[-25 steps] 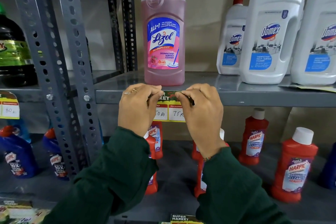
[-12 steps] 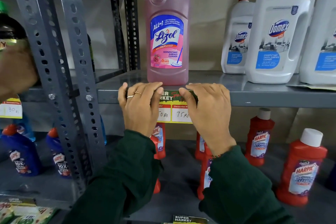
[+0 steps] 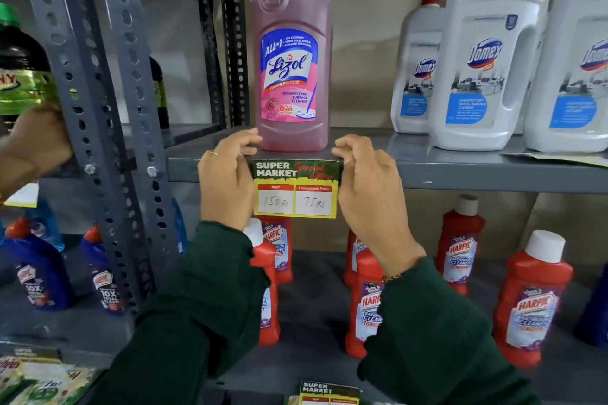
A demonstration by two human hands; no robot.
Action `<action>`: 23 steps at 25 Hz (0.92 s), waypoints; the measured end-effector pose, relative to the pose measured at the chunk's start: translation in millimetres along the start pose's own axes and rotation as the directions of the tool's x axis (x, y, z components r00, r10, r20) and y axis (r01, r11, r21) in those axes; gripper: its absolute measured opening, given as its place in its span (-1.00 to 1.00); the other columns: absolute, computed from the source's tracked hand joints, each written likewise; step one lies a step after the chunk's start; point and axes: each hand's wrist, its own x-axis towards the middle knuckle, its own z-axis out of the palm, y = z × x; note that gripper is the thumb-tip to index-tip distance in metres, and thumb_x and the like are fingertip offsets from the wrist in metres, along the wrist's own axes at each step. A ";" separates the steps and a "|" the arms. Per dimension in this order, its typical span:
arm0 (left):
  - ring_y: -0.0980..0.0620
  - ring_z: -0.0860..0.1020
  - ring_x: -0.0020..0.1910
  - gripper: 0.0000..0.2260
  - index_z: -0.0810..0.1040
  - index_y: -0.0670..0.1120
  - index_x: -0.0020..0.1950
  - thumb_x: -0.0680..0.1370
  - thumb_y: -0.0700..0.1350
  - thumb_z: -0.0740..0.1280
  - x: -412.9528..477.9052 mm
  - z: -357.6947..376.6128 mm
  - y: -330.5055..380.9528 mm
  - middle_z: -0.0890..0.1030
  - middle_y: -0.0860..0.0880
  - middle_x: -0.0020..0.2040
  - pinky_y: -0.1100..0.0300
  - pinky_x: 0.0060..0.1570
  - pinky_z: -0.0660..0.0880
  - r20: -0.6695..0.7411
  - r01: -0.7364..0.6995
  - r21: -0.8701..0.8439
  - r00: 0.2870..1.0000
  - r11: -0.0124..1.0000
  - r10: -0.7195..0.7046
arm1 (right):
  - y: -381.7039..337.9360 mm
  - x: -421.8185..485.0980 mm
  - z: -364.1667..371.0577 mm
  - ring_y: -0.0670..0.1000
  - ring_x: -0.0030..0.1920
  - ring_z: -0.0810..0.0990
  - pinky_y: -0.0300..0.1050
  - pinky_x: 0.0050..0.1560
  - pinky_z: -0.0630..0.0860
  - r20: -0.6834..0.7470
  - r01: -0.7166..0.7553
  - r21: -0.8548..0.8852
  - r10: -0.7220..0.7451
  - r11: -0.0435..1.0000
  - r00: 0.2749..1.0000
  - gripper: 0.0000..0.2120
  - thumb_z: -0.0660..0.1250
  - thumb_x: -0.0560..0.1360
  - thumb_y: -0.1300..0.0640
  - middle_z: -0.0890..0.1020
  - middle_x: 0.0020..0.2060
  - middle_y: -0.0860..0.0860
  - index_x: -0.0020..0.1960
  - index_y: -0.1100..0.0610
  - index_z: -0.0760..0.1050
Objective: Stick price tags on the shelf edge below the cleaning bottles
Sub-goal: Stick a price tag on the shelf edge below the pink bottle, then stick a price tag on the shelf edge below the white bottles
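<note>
Price tag (image 3: 296, 188), green and yellow with "SUPER MARKET" across its top, is hanging flat against the front of the grey shelf edge (image 3: 460, 176), right below the pink Lizol bottle (image 3: 290, 56). Two white boxes on it are showing handwritten prices, 150 and 75. The left hand (image 3: 227, 181) is curling loosely over the tag's left end, thumb and fingertips resting up at the shelf lip beside the bottle's base; a ring is showing on one finger. The right hand (image 3: 368, 187) is mirroring it at the tag's right end, fingers bent and pinching the upper corner against the metal. Neither hand is closing fully; both are touching the tag only at its sides. Dark green sleeves are covering both forearms.

White Domex bottles (image 3: 487, 56) are standing on the same shelf to the right, well apart from the tag. Red Harpic bottles (image 3: 529, 302) are sitting on the shelf below, some partly hidden behind the arms. Blue bottles (image 3: 36, 273) are standing beyond the perforated upright (image 3: 82, 76) at left, where another person's hand (image 3: 39, 135) is touching a dark bottle (image 3: 19, 76). Another tag (image 3: 329, 393) is lying at the bottom edge of the view.
</note>
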 end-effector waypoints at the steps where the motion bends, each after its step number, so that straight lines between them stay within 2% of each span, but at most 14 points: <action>1: 0.09 0.52 -0.09 -0.64 0.51 -0.14 0.10 0.45 -0.31 0.02 3.1 -0.3 6.2 0.55 0.02 0.01 -0.24 0.08 0.41 0.015 0.033 0.015 0.999 0.999 -0.033 | 2.5 0.9 -7.8 0.11 -0.06 0.60 -0.01 -0.03 0.50 0.015 -0.036 0.109 0.035 0.993 0.999 -0.84 0.19 0.50 0.33 0.67 -0.06 0.11 0.07 0.24 0.42; 3: -0.09 0.54 -0.05 -0.65 0.51 -0.11 0.10 0.46 -0.26 0.02 6.9 9.3 22.9 0.60 -0.07 0.00 -0.26 0.06 0.41 0.008 -0.002 0.129 1.000 0.992 0.000 | 12.9 6.5 -30.8 -0.07 0.00 0.58 -0.29 -0.03 0.46 0.050 -0.129 0.261 0.120 0.957 0.992 -0.86 0.15 0.56 0.30 0.63 -0.04 -0.02 0.08 0.20 0.42; 5: -0.19 0.55 -0.06 -0.68 0.53 -0.12 0.09 0.48 -0.19 0.04 6.1 34.2 46.0 0.64 -0.17 -0.02 -0.25 0.00 0.42 0.020 -0.113 0.265 0.994 0.958 0.112 | 31.0 15.5 -57.8 -0.15 0.00 0.55 -0.42 -0.03 0.40 0.016 -0.173 0.263 0.175 0.949 0.984 -0.84 0.16 0.55 0.30 0.60 -0.05 -0.07 0.08 0.16 0.44; 6: -0.21 0.56 -0.06 -0.69 0.53 -0.13 0.09 0.49 -0.16 0.06 4.7 50.6 59.1 0.64 -0.18 -0.03 -0.24 -0.02 0.44 0.041 -0.160 0.277 0.987 0.948 0.155 | 44.0 20.4 -72.4 -0.11 0.00 0.55 -0.36 0.00 0.42 -0.025 -0.179 0.209 0.188 0.961 0.982 -0.84 0.17 0.54 0.30 0.61 -0.04 -0.05 0.08 0.16 0.44; 8: -0.20 0.56 -0.03 -0.72 0.53 -0.14 0.08 0.50 -0.15 0.09 -0.3 89.1 91.2 0.64 -0.18 -0.03 -0.21 -0.02 0.45 0.112 -0.241 0.211 0.969 0.947 0.221 | 79.8 30.4 -108.2 0.10 0.03 0.55 -0.08 0.02 0.45 -0.107 -0.203 -0.005 0.201 0.979 0.974 -0.82 0.20 0.51 0.30 0.64 -0.02 0.10 0.09 0.18 0.46; 10: -0.18 0.55 -0.05 -0.75 0.54 -0.16 0.05 0.52 -0.13 0.11 -8.8 129.0 123.5 0.64 -0.18 -0.05 -0.12 -0.01 0.47 0.201 -0.317 0.164 0.938 0.934 0.283 | 122.3 40.8 -145.1 0.29 0.00 0.51 0.01 -0.12 0.38 -0.088 -0.269 -0.321 0.254 0.908 0.963 -0.79 0.18 0.49 0.27 0.63 -0.07 0.27 0.10 0.20 0.45; 11: -0.17 0.54 -0.07 -0.76 0.54 -0.16 0.02 0.52 -0.12 0.12 -15.0 148.5 138.5 0.64 -0.17 -0.07 -0.06 -0.03 0.46 0.248 -0.359 0.166 0.917 0.918 0.313 | 141.2 45.8 -163.0 0.32 -0.01 0.49 -0.01 -0.16 0.34 -0.027 -0.281 -0.468 0.304 0.838 0.952 -0.77 0.15 0.47 0.24 0.61 -0.09 0.31 0.09 0.21 0.45; 13: -0.15 0.54 -0.15 -0.77 0.55 -0.13 -0.10 0.54 -0.08 0.13 -30.5 185.5 163.9 0.65 -0.13 -0.16 0.01 -0.14 0.37 0.312 -0.436 0.248 0.881 0.865 0.355 | 170.9 53.2 -191.0 0.31 0.04 0.47 0.01 -0.07 0.39 0.168 -0.249 -0.615 0.433 0.748 0.886 -0.75 0.14 0.47 0.19 0.59 0.02 0.30 0.10 0.19 0.44; 15: -0.13 0.52 -0.29 -0.75 0.52 -0.10 -0.25 0.54 -0.08 0.14 -43.7 207.3 176.1 0.63 -0.11 -0.31 0.04 -0.27 0.27 0.314 -0.459 0.373 0.880 0.806 0.356 | 184.1 56.3 -203.2 0.27 0.13 0.42 0.04 0.11 0.40 0.398 -0.208 -0.600 0.513 0.773 0.760 -0.73 0.12 0.51 0.14 0.50 0.16 0.24 0.17 0.11 0.41; 17: -0.12 0.48 -0.38 -0.71 0.49 -0.10 -0.33 0.56 -0.09 0.15 -48.7 216.6 178.8 0.59 -0.10 -0.40 0.05 -0.33 0.20 0.237 -0.429 0.453 0.903 0.782 0.358 | 188.7 55.5 -208.2 0.23 0.15 0.33 0.02 0.12 0.32 0.494 -0.235 -0.575 0.561 0.784 0.664 -0.72 0.08 0.52 0.05 0.41 0.14 0.22 0.21 0.01 0.36; 18: -0.11 0.46 -0.41 -0.70 0.48 -0.11 -0.35 0.56 -0.10 0.15 -48.5 217.7 177.1 0.58 -0.10 -0.42 0.05 -0.34 0.19 0.181 -0.420 0.483 0.906 0.768 0.382 | 191.1 54.2 -207.0 0.20 0.13 0.29 0.01 0.08 0.28 0.517 -0.235 -0.555 0.552 0.798 0.654 -0.74 0.08 0.52 0.04 0.39 0.09 0.19 0.19 0.00 0.35; 20: -0.11 0.44 -0.43 -0.70 0.46 -0.11 -0.37 0.56 -0.11 0.17 -47.9 219.0 175.8 0.55 -0.09 -0.45 0.05 -0.36 0.19 0.132 -0.417 0.531 0.900 0.737 0.415 | 196.5 52.0 -203.9 0.14 0.10 0.23 -0.01 -0.01 0.20 0.525 -0.156 -0.490 0.433 0.858 0.732 -0.81 0.12 0.50 0.12 0.46 -0.02 0.11 0.10 0.05 0.38; 22: -0.11 0.43 -0.43 -0.70 0.46 -0.12 -0.36 0.56 -0.12 0.17 -50.5 221.6 179.7 0.55 -0.09 -0.45 0.05 -0.36 0.20 0.151 -0.419 0.545 0.901 0.727 0.406 | 198.9 49.6 -205.7 0.11 0.08 0.25 -0.04 -0.02 0.22 0.427 -0.105 -0.373 0.271 0.922 0.863 -0.86 0.18 0.46 0.24 0.52 -0.11 0.05 -0.01 0.08 0.40; 23: -0.11 0.43 -0.43 -0.70 0.48 -0.13 -0.34 0.57 -0.12 0.15 -52.3 221.9 182.8 0.56 -0.10 -0.44 0.04 -0.34 0.20 0.160 -0.403 0.535 0.911 0.742 0.379 | 197.9 47.6 -209.1 0.10 0.07 0.30 -0.07 0.00 0.29 0.348 -0.124 -0.254 0.210 0.959 0.914 -0.86 0.22 0.44 0.29 0.52 -0.15 0.02 -0.06 0.08 0.41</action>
